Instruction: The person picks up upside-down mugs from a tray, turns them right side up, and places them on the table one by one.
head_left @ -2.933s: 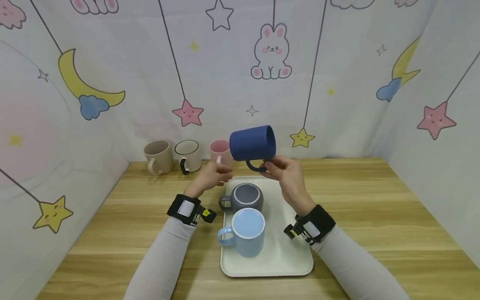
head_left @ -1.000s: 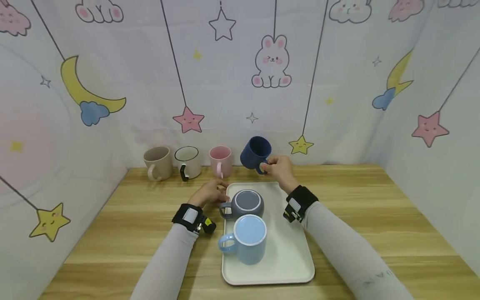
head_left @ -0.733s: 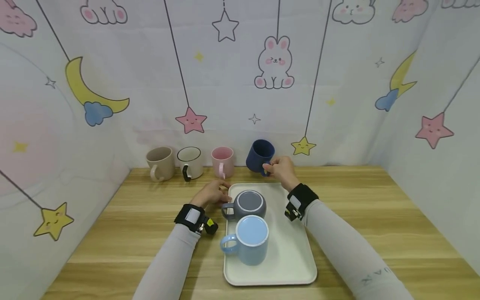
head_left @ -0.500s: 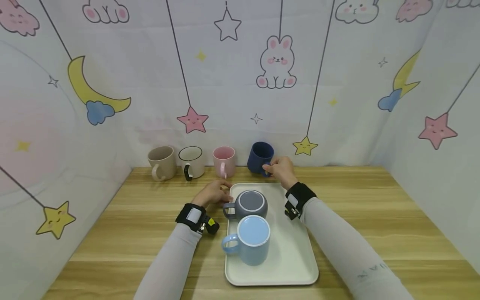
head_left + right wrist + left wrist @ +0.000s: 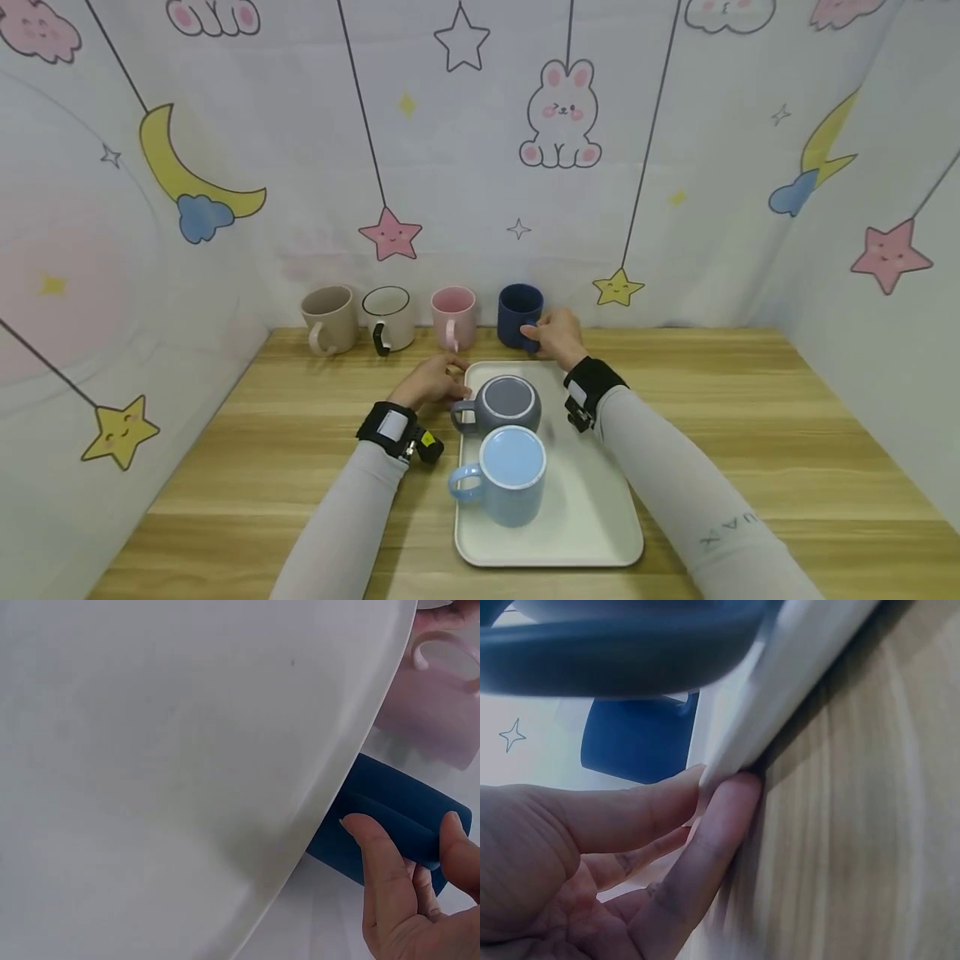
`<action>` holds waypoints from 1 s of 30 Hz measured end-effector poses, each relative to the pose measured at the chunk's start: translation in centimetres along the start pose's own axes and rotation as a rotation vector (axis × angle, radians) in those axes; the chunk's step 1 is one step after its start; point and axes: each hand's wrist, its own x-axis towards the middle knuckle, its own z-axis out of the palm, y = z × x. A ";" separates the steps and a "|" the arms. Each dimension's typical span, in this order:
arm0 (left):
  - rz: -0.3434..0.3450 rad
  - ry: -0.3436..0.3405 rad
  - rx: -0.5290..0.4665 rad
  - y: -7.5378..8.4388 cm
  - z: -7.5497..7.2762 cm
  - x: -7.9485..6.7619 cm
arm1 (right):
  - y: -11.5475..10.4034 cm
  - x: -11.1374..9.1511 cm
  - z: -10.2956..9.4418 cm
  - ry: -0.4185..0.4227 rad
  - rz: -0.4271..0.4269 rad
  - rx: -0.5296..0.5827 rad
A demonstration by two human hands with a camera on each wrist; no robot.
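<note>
My right hand [image 5: 558, 336] pinches the handle of a navy blue mug [image 5: 517, 310], which stands upright at the back of the table, right of a pink mug [image 5: 459, 323]. Thumb and fingers meet around that handle in the right wrist view. At the far left corner of the cream tray [image 5: 588, 512], my left hand [image 5: 429, 382] pinches the rim between thumb [image 5: 641, 814] and a finger. Upside down on the tray sit a dark grey mug [image 5: 508, 402] and, nearer, a light blue mug [image 5: 514, 492]; both handles point left.
A beige mug [image 5: 333, 323] and a white mug with a black handle [image 5: 392, 321] continue the upright row leftward along the back. Behind them hangs a patterned white cloth [image 5: 480, 192]. The wooden table [image 5: 750, 433] extends on both sides of the tray.
The navy blue mug, earlier held sideways in the air above the tray, has been turned upright and lowered to the table beside the pink mug. My left hand has moved down to the tray's rim.
</note>
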 end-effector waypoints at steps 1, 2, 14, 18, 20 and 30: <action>-0.001 0.000 -0.001 0.0 0.0 0.0 | -0.1 0.0 0.0 0.002 0.003 -0.004; 0.000 0.002 -0.002 0.1 -0.1 0.0 | -0.2 0.0 0.0 0.000 0.006 -0.003; -0.009 -0.008 -0.017 0.0 0.0 0.2 | -0.9 -0.3 0.8 -0.004 0.030 0.040; -0.012 -0.005 -0.016 0.0 0.1 0.3 | -0.9 -0.3 0.8 -0.017 0.015 0.051; -0.010 -0.007 -0.015 0.0 0.1 0.3 | -0.7 -0.4 0.6 -0.039 0.012 0.061; -0.004 -0.008 -0.010 0.1 0.1 0.2 | -0.5 -0.8 -0.5 -0.127 0.020 0.121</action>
